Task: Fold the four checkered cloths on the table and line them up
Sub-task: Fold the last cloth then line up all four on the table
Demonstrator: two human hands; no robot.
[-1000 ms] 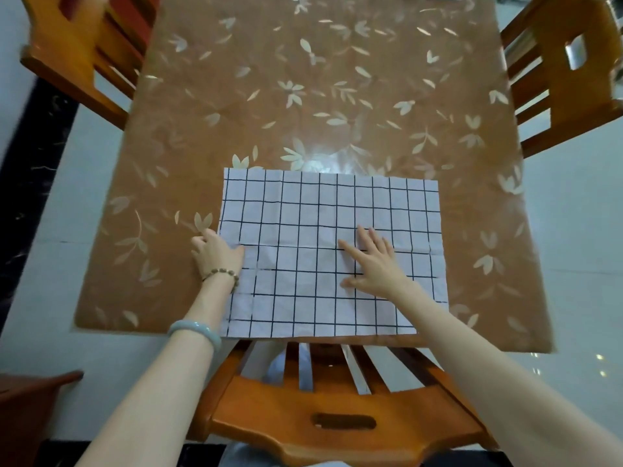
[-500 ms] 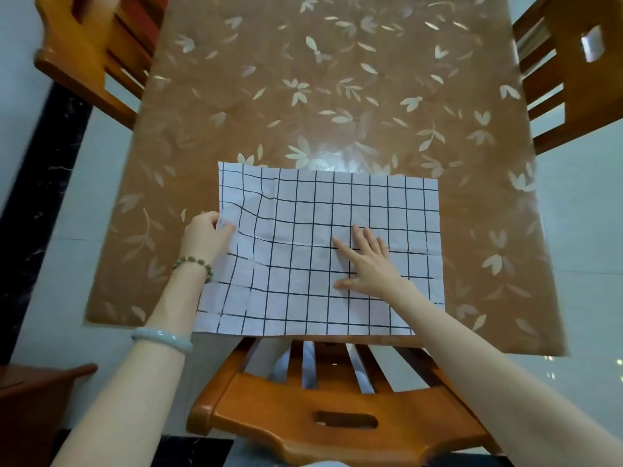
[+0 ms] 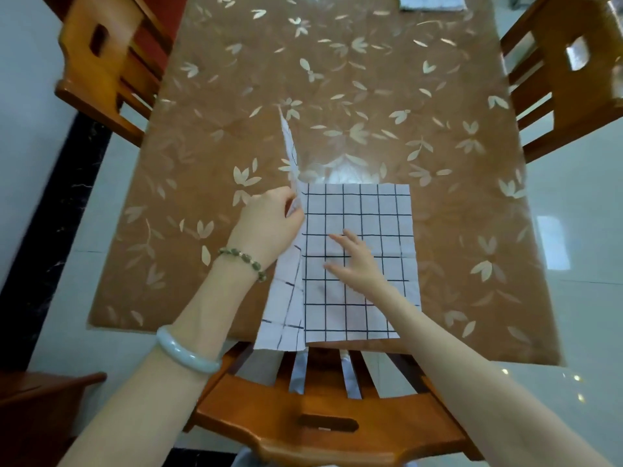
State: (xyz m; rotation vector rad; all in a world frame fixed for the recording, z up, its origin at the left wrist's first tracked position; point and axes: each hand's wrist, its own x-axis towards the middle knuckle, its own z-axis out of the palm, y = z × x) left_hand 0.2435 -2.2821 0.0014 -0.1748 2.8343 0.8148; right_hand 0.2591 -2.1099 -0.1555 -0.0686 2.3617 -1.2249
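left hand point(image 3: 269, 224) pinches lifted cloth point(image 3: 357, 264) edge; right hand point(image 3: 354, 261) seemingly flat.

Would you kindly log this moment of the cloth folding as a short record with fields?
surface: brown leaf-patterned table
cloth in work: checkered cloth at the near table edge
left hand: left hand pinches the cloth's left edge, lifted and swung over toward the right
right hand: right hand lies flat, fingers spread, pressing the cloth down
fold state: half fold under way, raised flap not yet laid down
other cloth: folded cloth at the far table edge
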